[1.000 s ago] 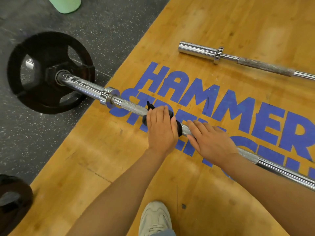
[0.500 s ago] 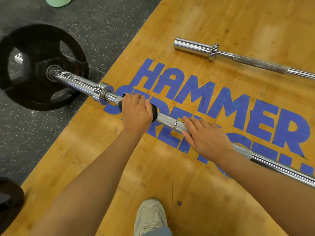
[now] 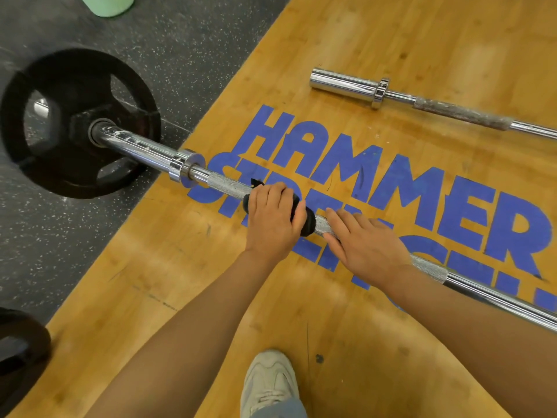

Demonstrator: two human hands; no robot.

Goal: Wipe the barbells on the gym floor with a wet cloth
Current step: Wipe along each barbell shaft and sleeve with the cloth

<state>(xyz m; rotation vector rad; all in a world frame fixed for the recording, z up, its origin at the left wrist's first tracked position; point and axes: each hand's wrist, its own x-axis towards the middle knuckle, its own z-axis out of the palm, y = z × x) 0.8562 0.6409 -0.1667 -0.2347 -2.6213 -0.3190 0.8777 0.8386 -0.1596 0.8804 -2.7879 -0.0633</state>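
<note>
**Cloth works back along the loaded bar**

Our left hand (image 3: 272, 220) clenches a black cloth (image 3: 307, 223) around the near barbell (image 3: 223, 184), now further right than half a second ago. Our right hand (image 3: 366, 247) rests flat-fingered on the knurling. A second barbell (image 3: 422, 102) lies far right on the wooden platform (image 3: 391, 31), beside speckled rubber flooring (image 3: 187, 40). A green container (image 3: 108, 4) stands far left, contents unseen.

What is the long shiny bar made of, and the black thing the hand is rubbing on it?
The near barbell looks like chromed steel: mirror-bright, with a rough crosshatched grip part. The cloth under the left hand looks like soft black fabric, since it bunches around the bar.
</note>
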